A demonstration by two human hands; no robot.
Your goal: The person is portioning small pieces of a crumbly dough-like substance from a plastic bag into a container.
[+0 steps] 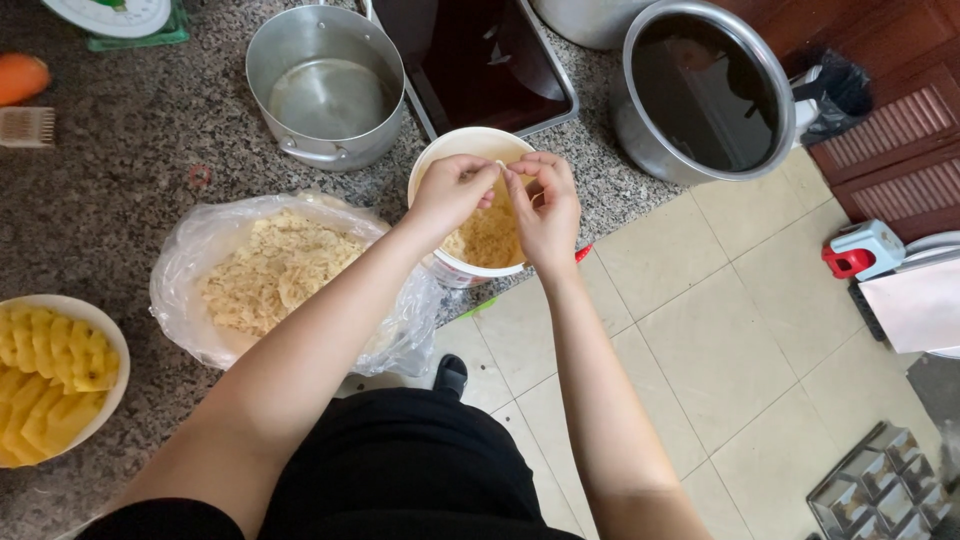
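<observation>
Single view only, from a camera worn on the person's head. It looks steeply down over the chest and both forearms, close to the work. The granite counter (130,200) fills the upper left of the frame; the tiled floor (720,350) fills the lower right. The counter edge runs diagonally across the frame, so the view is turned relative to it. Both hands sit just above frame centre. The top edge crops the pots at the back. No second view exists for overlap.
</observation>
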